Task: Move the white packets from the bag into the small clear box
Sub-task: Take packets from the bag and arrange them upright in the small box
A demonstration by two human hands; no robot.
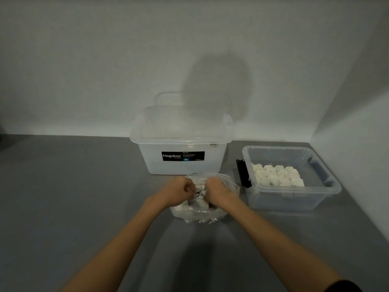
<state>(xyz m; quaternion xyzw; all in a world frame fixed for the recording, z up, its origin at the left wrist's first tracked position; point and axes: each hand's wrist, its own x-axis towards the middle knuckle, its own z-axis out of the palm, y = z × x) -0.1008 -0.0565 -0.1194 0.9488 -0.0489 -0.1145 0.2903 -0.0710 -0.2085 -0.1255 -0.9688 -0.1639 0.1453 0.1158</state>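
A clear plastic bag [202,216] lies on the grey table in front of me, with several white packets [200,204] inside it. Both hands are at the bag's mouth. My left hand [179,190] and my right hand [216,191] have their fingers curled, and each grips white packets inside the bag. The small clear box [294,199] stands to the right of the bag. It holds several white packets [277,175] laid in rows at its back left.
A large lidded clear box [181,148] with a black Megabox label stands behind the bag against the white wall. A black clip [243,173] sits on the small box's left side. The wall turns a corner at the right.
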